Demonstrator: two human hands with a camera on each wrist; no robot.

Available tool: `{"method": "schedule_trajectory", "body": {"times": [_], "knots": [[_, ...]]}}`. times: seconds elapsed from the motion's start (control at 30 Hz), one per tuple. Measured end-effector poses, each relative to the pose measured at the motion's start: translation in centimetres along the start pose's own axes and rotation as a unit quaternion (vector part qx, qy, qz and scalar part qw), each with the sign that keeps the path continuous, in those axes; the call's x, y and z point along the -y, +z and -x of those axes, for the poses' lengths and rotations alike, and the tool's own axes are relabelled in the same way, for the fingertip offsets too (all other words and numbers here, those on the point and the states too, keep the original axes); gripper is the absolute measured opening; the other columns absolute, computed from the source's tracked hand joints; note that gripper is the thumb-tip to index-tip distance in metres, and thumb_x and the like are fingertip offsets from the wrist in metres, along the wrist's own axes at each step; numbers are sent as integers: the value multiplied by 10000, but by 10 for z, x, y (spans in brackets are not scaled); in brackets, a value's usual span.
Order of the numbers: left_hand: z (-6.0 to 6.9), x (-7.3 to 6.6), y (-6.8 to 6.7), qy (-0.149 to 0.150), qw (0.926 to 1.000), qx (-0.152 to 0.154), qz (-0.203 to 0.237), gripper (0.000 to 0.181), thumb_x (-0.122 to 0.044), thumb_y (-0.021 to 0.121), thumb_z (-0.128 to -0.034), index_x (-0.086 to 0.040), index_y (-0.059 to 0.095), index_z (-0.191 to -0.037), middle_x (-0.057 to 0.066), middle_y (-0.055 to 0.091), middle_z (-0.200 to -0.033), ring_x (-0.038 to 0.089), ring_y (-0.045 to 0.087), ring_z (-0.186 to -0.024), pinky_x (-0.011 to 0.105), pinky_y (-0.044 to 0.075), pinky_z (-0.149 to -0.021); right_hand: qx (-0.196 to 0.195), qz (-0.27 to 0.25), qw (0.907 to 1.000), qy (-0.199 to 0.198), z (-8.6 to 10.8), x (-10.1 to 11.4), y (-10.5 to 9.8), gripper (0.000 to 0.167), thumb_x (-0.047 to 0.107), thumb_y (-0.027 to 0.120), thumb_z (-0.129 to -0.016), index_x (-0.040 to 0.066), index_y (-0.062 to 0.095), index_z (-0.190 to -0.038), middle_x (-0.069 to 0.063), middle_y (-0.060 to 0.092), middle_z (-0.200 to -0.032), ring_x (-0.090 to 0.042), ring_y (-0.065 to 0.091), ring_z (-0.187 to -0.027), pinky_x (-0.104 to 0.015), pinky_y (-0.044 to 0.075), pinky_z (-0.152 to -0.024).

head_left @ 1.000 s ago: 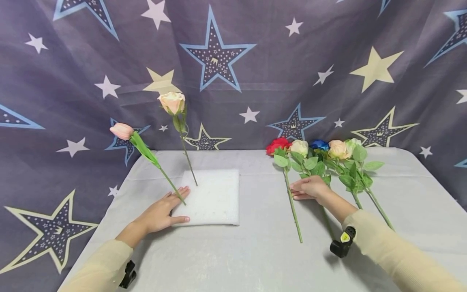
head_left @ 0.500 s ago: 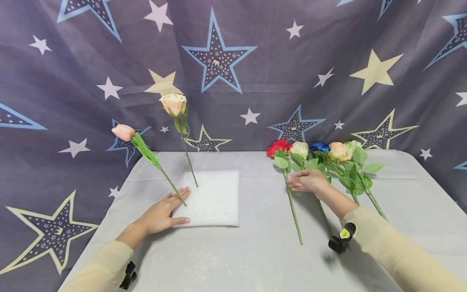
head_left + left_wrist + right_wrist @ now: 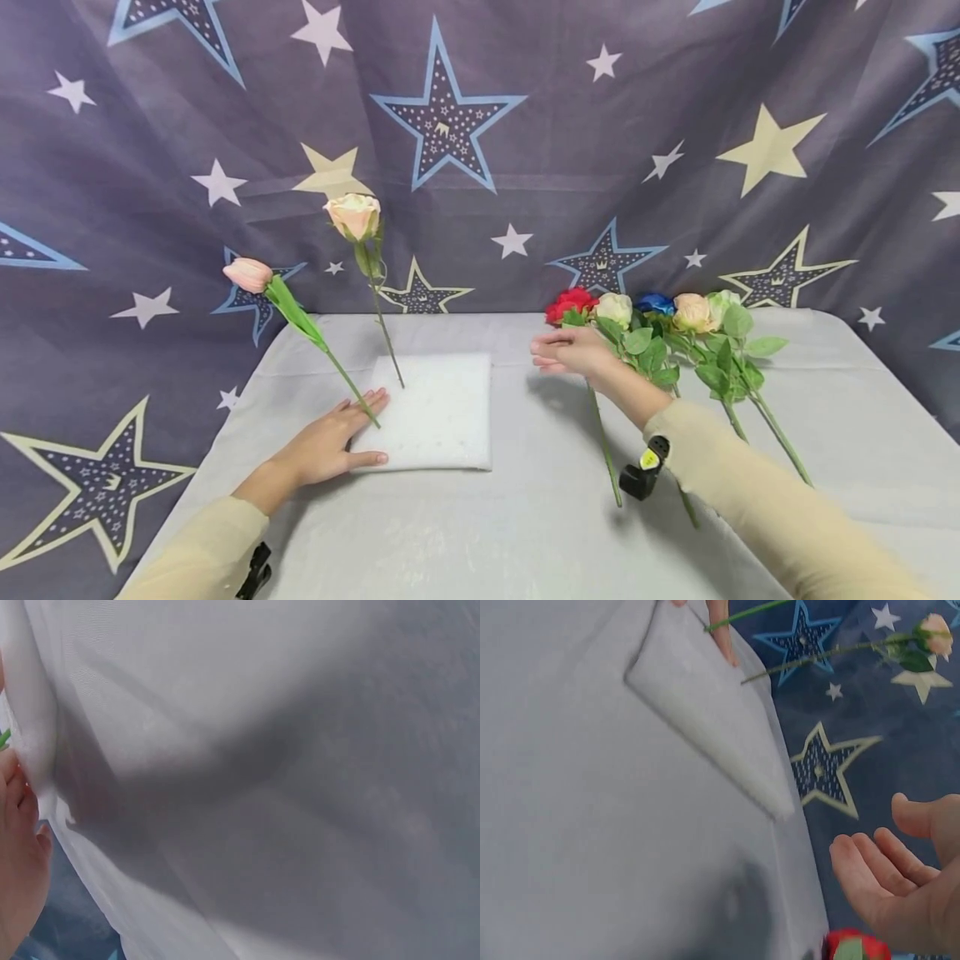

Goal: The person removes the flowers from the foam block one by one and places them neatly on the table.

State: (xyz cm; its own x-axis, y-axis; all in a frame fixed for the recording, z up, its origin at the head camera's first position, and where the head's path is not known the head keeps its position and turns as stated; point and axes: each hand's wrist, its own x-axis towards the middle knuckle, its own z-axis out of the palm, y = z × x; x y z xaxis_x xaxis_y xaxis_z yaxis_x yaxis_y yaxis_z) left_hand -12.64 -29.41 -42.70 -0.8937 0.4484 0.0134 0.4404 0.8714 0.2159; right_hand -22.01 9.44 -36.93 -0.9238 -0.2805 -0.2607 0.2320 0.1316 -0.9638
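My left hand (image 3: pixel 324 443) lies flat with fingers spread on the left edge of a white foam block (image 3: pixel 438 425). A pink tulip (image 3: pixel 249 274) leans left, its stem standing in the foam beside my fingers. Behind it a peach rose (image 3: pixel 352 218) also rises from the block, nearly upright. My right hand (image 3: pixel 576 353) is over the upper stem of a red rose (image 3: pixel 572 305), partly hiding it. In the right wrist view that hand (image 3: pixel 900 877) shows a bare palm and relaxed fingers holding nothing. The left wrist view catches only part of my left hand (image 3: pixel 22 855).
Right of the red rose lie several more: a white rose (image 3: pixel 615 309), a blue rose (image 3: pixel 656 304), a peach rose (image 3: pixel 693 312) and a pale green-white rose (image 3: pixel 722 305). Their leafy stems point toward me on the grey tablecloth (image 3: pixel 450 533). A star-patterned curtain (image 3: pixel 480 125) hangs behind.
My right hand has moved left and slightly away from me, from among the leaves to over the red rose's stem, with nothing in it. My left hand stays on the foam.
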Motion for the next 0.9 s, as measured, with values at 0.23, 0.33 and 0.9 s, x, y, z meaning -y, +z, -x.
{"method": "schedule_trajectory", "body": {"times": [0.23, 0.33, 0.9], "knots": [[-1, 2, -1, -50, 10000, 60, -35, 927, -619, 606, -827, -80, 290, -1512, 87, 290, -1586, 309, 298, -1463, 513, 221, -1218, 159, 152, 9995, -206, -15, 19, 43, 411, 105, 632, -922, -74, 559, -1285, -273, 594, -1295, -352, 640, -1145, -360, 572, -932], [-1, 2, -1, -38, 10000, 35, -21, 925, -621, 608, -824, -78, 302, -1508, 90, 300, -1582, 314, 307, -1458, 521, 226, -1215, 214, 59, 9994, -264, -20, 26, 61, 389, 108, 641, -916, -59, 584, -1262, -257, 615, -1274, -346, 651, -1130, -358, 579, -922], [0, 1, -1, -24, 10000, 4, 14, 914, -650, 583, -828, -94, 321, -1505, 60, 317, -1578, 292, 322, -1455, 523, 244, -1210, 1055, -166, 9910, -811, -46, 44, 143, 390, 133, 619, -937, 48, 571, -1315, -143, 606, -1337, -286, 591, -1236, -303, 535, -1011]]}}
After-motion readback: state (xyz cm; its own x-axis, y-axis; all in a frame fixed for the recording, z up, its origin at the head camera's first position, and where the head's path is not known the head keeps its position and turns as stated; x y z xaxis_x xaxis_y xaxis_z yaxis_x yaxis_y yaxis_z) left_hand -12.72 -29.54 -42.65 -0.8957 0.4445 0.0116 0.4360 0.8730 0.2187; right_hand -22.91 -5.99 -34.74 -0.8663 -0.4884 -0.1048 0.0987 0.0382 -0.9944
